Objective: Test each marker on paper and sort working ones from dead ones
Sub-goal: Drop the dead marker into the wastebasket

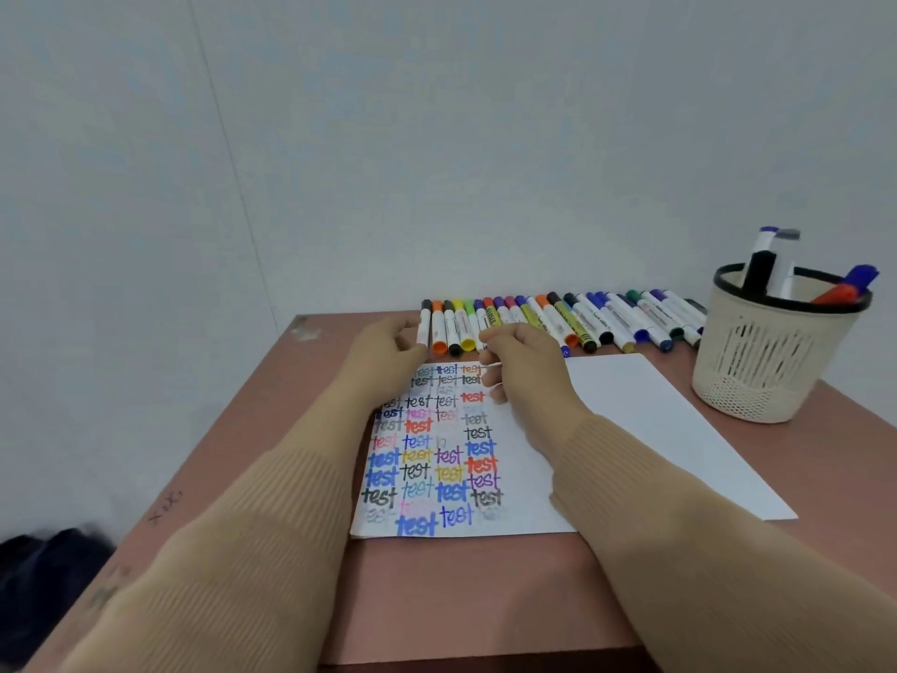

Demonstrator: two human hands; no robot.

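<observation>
1. Basket (776, 376): cream mesh with a black rim, at the table's right rear. It holds several capped markers (759, 272), upright or leaning.
2. Table (461, 599): pink-brown top set against a white wall.
3. Blank sheet (655, 429): lies just right of the written sheet (451, 478), which is filled with coloured "test" words.
4. Marker row (582, 323): lies along the rear edge, beyond both sheets.
5. Left hand (388, 352): pinches the near end of the leftmost marker (424, 327).
6. Right hand (526, 366): fingers curled over the row's near ends; what it grasps, if anything, cannot be told.
</observation>
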